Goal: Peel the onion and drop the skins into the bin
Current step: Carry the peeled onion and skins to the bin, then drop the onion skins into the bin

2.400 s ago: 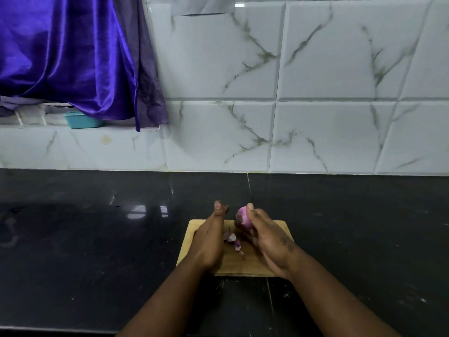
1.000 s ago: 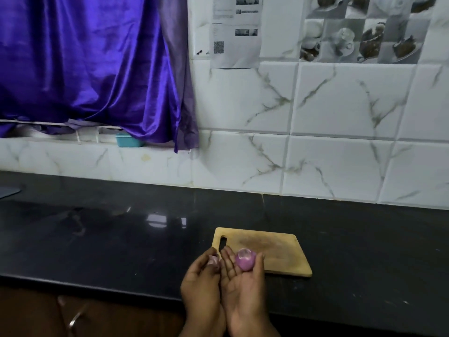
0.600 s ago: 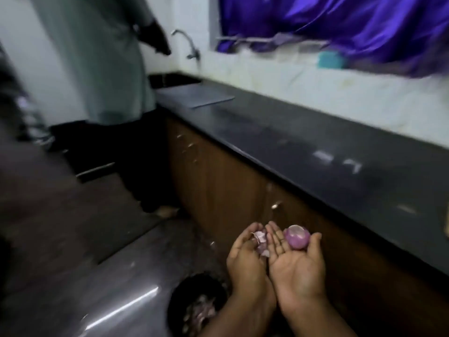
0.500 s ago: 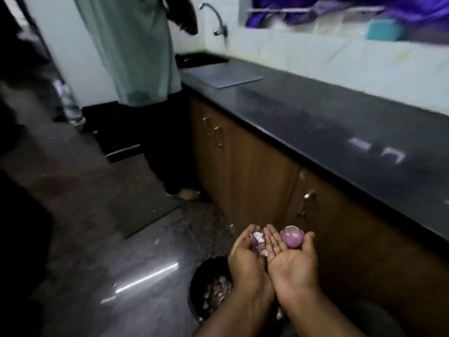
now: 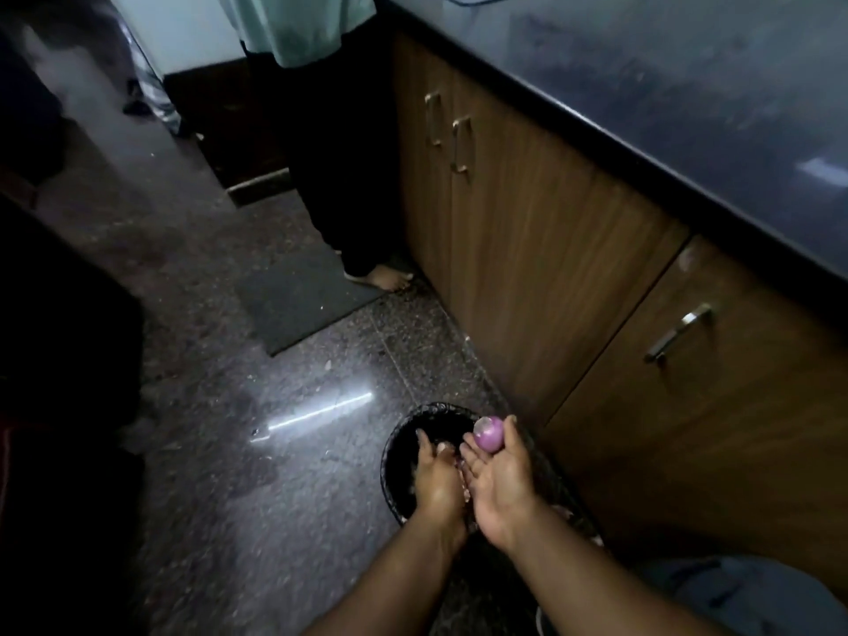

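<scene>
A small peeled purple onion (image 5: 489,433) sits at the fingertips of my right hand (image 5: 500,484), which is palm up with the thumb pressed against the onion. My left hand (image 5: 436,479) is turned palm down beside it, fingers apart and pointing into the round black bin (image 5: 391,452) on the floor. Both hands hover over the bin's mouth. A few pale pink skin bits (image 5: 459,462) show between the two hands. No skins are visible in the left hand, and its palm is hidden.
Brown cabinet doors (image 5: 550,268) with metal handles run along the right, under a dark countertop (image 5: 688,84). Another person stands barefoot (image 5: 385,280) at the cabinets, on a dark floor mat (image 5: 303,305). Speckled floor (image 5: 229,452) lies left of the bin.
I turned from the cutting board on the counter and lowered both hands to the floor bin. My left hand, which was cupped palm up with skins, has tipped over palm down above the bin.
</scene>
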